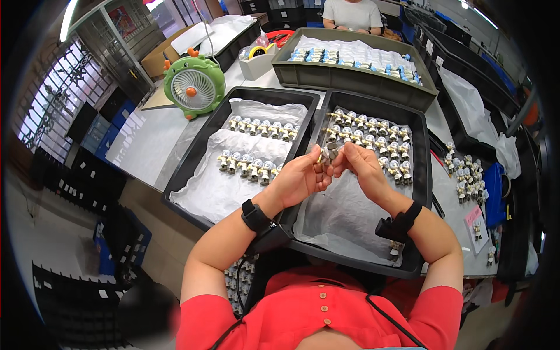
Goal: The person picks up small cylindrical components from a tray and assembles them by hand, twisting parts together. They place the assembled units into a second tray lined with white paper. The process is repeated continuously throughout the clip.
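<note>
Both hands meet above the inner rims of two black trays. My left hand [302, 177] and my right hand [363, 167] pinch one small figurine [330, 154] between them, its pale, dark-based body partly covered by my fingers. Beneath and behind the hands, the right black tray [424, 192] holds rows of similar white-and-gold figurines [376, 140] with clear domed heads. In the left black tray [192, 169], two rows of such figurines [248, 165] stand on white sheeting. One lone figurine [395, 249] sits at the right tray's near corner.
A green fan [194, 87] stands beyond the left tray. Behind lies an olive crate [356, 81] with blue-and-white figures. More figurines [466, 175] crowd the table at right, near a pink-and-white card [477, 227] and a blue bin [494, 192]. Another person [352, 14] sits across.
</note>
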A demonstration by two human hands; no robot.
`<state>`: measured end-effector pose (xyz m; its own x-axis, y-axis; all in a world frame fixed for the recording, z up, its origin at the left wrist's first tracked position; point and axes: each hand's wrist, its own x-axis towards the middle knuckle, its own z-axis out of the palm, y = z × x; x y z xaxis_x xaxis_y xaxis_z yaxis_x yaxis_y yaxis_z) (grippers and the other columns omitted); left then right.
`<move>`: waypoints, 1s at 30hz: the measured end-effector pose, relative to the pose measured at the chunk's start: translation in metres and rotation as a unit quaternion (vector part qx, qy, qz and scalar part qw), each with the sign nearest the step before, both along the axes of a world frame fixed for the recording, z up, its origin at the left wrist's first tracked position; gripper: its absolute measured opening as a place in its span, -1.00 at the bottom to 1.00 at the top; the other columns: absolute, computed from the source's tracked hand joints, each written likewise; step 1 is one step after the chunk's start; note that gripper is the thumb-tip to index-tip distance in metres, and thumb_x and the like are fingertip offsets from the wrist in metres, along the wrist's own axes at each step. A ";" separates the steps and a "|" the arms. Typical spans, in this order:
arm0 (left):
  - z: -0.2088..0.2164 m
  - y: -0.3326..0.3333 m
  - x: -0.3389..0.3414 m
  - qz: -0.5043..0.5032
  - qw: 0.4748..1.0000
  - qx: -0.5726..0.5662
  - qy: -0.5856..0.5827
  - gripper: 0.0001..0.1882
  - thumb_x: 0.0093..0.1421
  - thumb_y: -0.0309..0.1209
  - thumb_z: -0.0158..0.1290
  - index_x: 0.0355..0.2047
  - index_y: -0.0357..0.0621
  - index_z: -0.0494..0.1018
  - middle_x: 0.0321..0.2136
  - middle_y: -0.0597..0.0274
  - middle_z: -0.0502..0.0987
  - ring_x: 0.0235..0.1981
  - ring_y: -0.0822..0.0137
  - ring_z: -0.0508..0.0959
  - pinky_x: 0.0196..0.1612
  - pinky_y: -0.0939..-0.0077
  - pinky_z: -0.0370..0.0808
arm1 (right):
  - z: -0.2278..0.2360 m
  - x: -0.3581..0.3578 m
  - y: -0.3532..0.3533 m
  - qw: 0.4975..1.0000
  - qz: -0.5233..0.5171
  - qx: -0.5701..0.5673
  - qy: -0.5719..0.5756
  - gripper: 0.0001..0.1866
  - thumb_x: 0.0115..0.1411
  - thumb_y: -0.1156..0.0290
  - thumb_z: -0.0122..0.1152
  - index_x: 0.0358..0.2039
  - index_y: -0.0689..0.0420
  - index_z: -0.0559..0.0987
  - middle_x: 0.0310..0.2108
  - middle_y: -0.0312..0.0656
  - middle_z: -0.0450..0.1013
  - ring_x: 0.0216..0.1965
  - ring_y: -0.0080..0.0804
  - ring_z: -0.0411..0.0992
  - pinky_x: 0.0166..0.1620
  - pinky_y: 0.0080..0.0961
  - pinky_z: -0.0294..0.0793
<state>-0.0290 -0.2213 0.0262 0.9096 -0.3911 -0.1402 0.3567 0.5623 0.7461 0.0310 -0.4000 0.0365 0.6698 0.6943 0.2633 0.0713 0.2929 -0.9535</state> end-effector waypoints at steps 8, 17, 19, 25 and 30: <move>-0.003 0.000 0.001 -0.044 0.991 -0.123 0.009 -0.59 0.34 -0.13 -0.35 -0.11 -0.15 0.36 -0.35 0.29 0.40 -0.41 0.44 0.36 -0.29 0.55 0.33 | 0.003 0.001 -0.002 0.999 0.023 0.031 -0.022 -0.56 0.34 0.11 -0.21 -0.41 0.21 0.48 -0.49 -0.29 0.42 -0.42 -0.61 0.33 -0.27 -0.64 0.35; 0.032 0.021 -0.003 0.051 0.985 -0.132 -0.100 -0.61 0.32 -0.28 -0.20 0.12 -0.10 0.17 -0.10 0.06 0.44 -0.07 0.13 0.48 0.04 0.28 0.39 | 0.000 0.013 -0.008 0.998 -0.051 0.006 -0.038 -0.60 0.33 0.15 -0.16 -0.41 0.20 0.50 -0.49 -0.30 0.42 -0.44 -0.60 0.36 -0.27 -0.64 0.36; 0.052 0.034 -0.005 0.093 0.981 -0.041 -0.165 -0.56 0.30 -0.30 -0.15 0.15 -0.13 0.14 -0.09 0.05 0.43 -0.05 0.15 0.47 0.07 0.27 0.38 | 0.003 0.013 -0.009 0.998 -0.056 0.004 -0.036 -0.60 0.33 0.15 -0.14 -0.42 0.20 0.50 -0.51 -0.30 0.41 -0.45 -0.61 0.36 -0.28 -0.65 0.36; 0.073 0.138 -0.025 0.197 0.799 0.549 -0.146 -0.67 0.18 -0.38 0.00 -0.03 -0.08 0.40 -0.43 0.36 0.42 -0.39 0.54 0.41 -0.31 0.66 0.41 | 0.011 0.007 -0.004 0.992 -0.057 -0.015 -0.113 -0.63 0.31 0.18 -0.07 -0.45 0.21 0.49 -0.54 -0.32 0.41 -0.47 -0.64 0.33 -0.33 -0.68 0.33; 0.017 0.207 -0.016 0.184 0.565 0.804 -0.021 -0.66 0.09 -0.35 0.06 -0.09 -0.11 0.43 -0.24 -0.09 0.52 -0.21 0.06 0.53 -0.16 0.30 0.44 | 0.001 0.012 -0.002 0.989 -0.080 -0.037 -0.122 -0.68 0.30 0.24 -0.04 -0.46 0.22 0.49 -0.57 -0.34 0.40 -0.49 -0.66 0.32 -0.35 -0.69 0.32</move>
<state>-0.0451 -0.0140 0.0431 0.9040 0.4270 -0.0210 0.3987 -0.8245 0.4015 0.0435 -0.4024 0.0374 0.6948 0.6087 0.3831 0.3416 0.1894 -0.9206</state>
